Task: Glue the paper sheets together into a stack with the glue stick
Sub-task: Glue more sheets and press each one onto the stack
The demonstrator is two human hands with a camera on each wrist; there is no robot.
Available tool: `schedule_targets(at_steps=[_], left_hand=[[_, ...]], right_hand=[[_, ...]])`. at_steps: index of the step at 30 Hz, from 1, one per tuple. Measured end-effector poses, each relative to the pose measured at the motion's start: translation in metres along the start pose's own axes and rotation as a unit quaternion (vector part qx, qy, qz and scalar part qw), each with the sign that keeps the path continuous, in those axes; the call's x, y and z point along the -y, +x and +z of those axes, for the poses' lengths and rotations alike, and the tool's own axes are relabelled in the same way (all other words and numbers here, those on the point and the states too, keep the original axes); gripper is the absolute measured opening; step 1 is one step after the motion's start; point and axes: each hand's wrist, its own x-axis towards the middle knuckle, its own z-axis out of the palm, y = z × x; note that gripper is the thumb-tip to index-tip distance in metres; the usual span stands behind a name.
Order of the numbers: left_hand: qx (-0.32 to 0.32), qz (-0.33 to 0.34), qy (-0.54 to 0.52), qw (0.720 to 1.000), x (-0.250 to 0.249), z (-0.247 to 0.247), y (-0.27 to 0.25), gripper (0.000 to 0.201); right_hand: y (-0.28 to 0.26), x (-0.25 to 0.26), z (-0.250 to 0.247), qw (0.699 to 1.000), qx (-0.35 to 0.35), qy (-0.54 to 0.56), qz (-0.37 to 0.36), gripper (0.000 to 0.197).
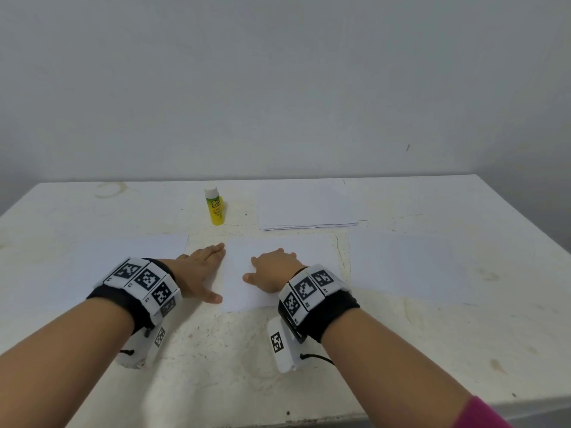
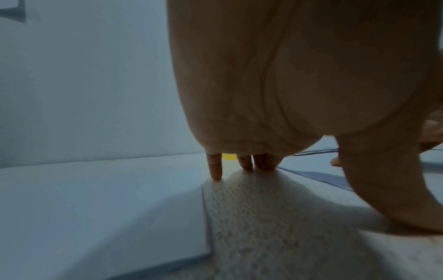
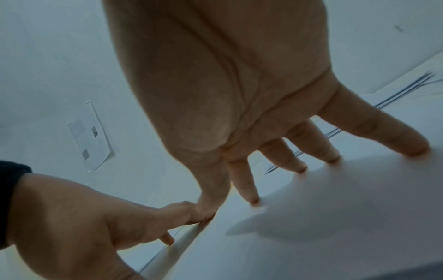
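Both hands down on the table (image 1: 401,350), neither holding anything. Right hand (image 1: 272,270) sits on the middle sheet (image 1: 312,251), fingers spread with the tips (image 3: 417,149) pressing the paper flat. Left hand (image 1: 197,273) lies straight-fingered on bare table along that sheet's left edge, index and thumb touching or just beside the edge; looks like I'm squaring the sheet or about to lift it, can't tell which. Glue stick (image 1: 214,206) stands upright at the back, cap on, untouched, well apart from both hands. Three single sheets are laid out in a row: left sheet (image 1: 123,251), middle one, right sheet (image 1: 408,264). A loose pile (image 1: 306,208) sits behind, right of the glue. Progress, as I judge it: basically zero. No glue visible on any sheet, nothing bonded that I can see; whether the pile is already glued I can't tell. Left to do: uncap the glue, coat a sheet, lay the next on it, press, repeat for the rest
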Motion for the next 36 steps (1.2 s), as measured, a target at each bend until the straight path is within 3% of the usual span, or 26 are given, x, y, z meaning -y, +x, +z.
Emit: schedule_targets(at_steps=[4,9,20,25,30,36], left_hand=[[0.009,-0.005,-0.016,1.000,0.000,-0.001,0.001,0.096],[0.000,-0.016,-0.067,0.998,-0.003,-0.005,0.005,0.077],[-0.053,0.013,-0.054,0.997,-0.008,0.001,0.007,0.132],[-0.007,0.011,0.020,1.000,-0.014,-0.003,0.005,0.117],[-0.015,-0.005,0.064,0.998,-0.016,-0.001,0.005,0.115],[0.001,-0.003,0.067,0.998,-0.015,-0.002,0.004,0.115]], right_hand=[[-0.004,0.003,0.000,1.000,-0.004,-0.007,0.011,0.046],[-0.020,0.004,-0.001,1.000,-0.020,0.013,0.015,0.053],[-0.027,0.007,0.000,0.999,-0.034,0.029,0.030,0.058],[-0.015,0.016,-0.002,0.998,-0.017,0.000,0.061,0.068],[-0.003,0.012,-0.008,0.996,-0.003,-0.021,-0.084,0.090],[-0.001,-0.039,-0.013,0.996,0.018,-0.046,-0.069,0.103]])
